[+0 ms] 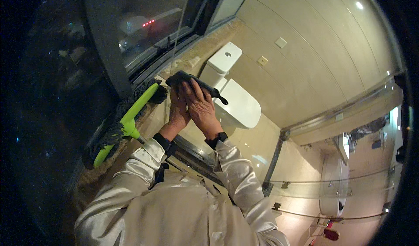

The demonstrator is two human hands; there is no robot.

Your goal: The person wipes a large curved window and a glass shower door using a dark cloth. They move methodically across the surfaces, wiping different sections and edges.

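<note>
Close together in front of me, both my hands are on a black folded item, apparently a cloth (pixel 196 82), with a narrow tail hanging off its right end. My right hand (pixel 200 105) lies over it with the fingers spread along its near side. Beside it, my left hand (pixel 178 108) touches the left part, its fingertips hidden by the dark material. Left of my hands, a lime-green flat mop head (pixel 132 116) with dark grey fringe rests along the stone windowsill (pixel 145 115). Its metal pole (pixel 142 140) runs toward my left sleeve.
Beyond my hands stands a white toilet (pixel 244 105) with its lid down and a cistern (pixel 225 57) behind. A dark-framed window (pixel 157 54) borders the left. At right are a glass partition with metal rails (pixel 314 182) and a dark floor threshold (pixel 275 162). Wall plates (pixel 281 42) dot the tiles.
</note>
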